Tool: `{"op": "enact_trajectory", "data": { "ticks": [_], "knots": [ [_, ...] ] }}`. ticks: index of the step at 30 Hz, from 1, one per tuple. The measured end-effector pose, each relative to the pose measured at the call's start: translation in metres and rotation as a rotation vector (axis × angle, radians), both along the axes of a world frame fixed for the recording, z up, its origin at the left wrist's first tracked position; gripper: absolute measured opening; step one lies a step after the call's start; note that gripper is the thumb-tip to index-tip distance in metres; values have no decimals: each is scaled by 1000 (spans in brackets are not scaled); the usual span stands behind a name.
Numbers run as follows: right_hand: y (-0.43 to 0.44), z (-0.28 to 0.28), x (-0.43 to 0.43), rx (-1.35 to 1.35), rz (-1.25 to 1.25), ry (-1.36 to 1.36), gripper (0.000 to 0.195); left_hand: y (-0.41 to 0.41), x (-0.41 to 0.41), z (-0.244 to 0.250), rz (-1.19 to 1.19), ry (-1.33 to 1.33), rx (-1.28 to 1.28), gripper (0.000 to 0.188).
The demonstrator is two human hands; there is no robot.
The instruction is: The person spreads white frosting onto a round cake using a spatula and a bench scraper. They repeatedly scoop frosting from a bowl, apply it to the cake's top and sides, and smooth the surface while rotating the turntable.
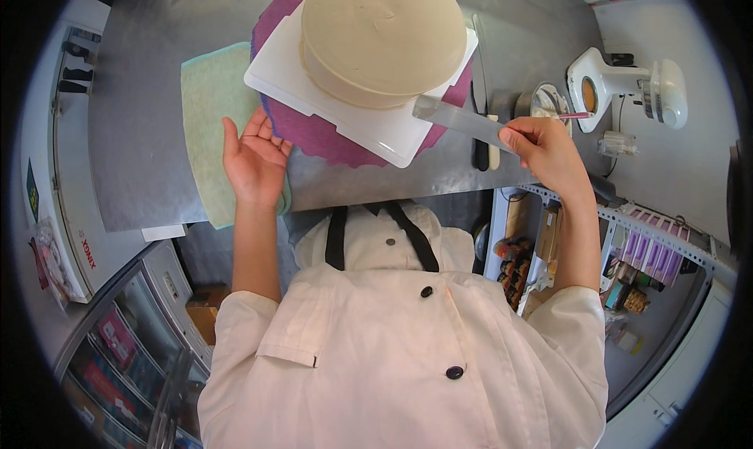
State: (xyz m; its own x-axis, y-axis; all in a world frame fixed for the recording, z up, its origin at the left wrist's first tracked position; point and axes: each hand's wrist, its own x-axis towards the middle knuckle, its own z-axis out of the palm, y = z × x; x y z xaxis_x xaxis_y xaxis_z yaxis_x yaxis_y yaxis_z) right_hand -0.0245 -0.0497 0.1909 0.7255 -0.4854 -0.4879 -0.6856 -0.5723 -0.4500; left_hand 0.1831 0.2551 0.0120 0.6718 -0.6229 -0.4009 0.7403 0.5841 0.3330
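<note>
A round cake point(382, 34) coated in smooth beige frosting rests on a white plastic cake board point(347, 116). Beneath the board spreads a purple cloth point(329, 146) with a ragged edge. My right hand point(544, 149) pinches one end of a translucent flat plastic strip point(465, 122), whose far end lies over the board close by the cake's lower edge. Palm up and fingers spread, my left hand point(257, 164) is at the purple cloth's left edge and holds nothing; some of its fingertips are hidden. A pale green towel point(212, 108) lies under and beside this hand.
Right of the cake lie a long metal spatula or knife with a black handle point(481, 155) and a cream-coloured handle point(493, 155). Beyond them stand a metal bowl point(526, 105) with cream and a white stand mixer point(600, 90). The steel table's front edge point(388, 199) runs before my body.
</note>
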Motion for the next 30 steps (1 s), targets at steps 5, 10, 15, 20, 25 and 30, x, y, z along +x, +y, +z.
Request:
{"op": "enact_trajectory", "data": {
  "ticks": [5,10,15,20,25,30],
  "knots": [
    [4,3,5,-12,29,-15,27,2,-3,-3,-20,-16,-28,63],
    [7,7,12,-65,101,17,26,5,-3,-7,-46,-19,-139,65],
    [6,12,17,-125,177,1,27,5,-4,-7,-56,-18,-179,67],
    [3,14,22,-130,212,-6,28,4,-8,-3,-54,-46,-91,63],
    [5,13,26,-133,249,-12,28,5,-8,-6,-47,-9,-98,63],
    [8,11,28,-102,232,-18,29,4,-14,-7,-51,-3,-122,63]
  ]
}}
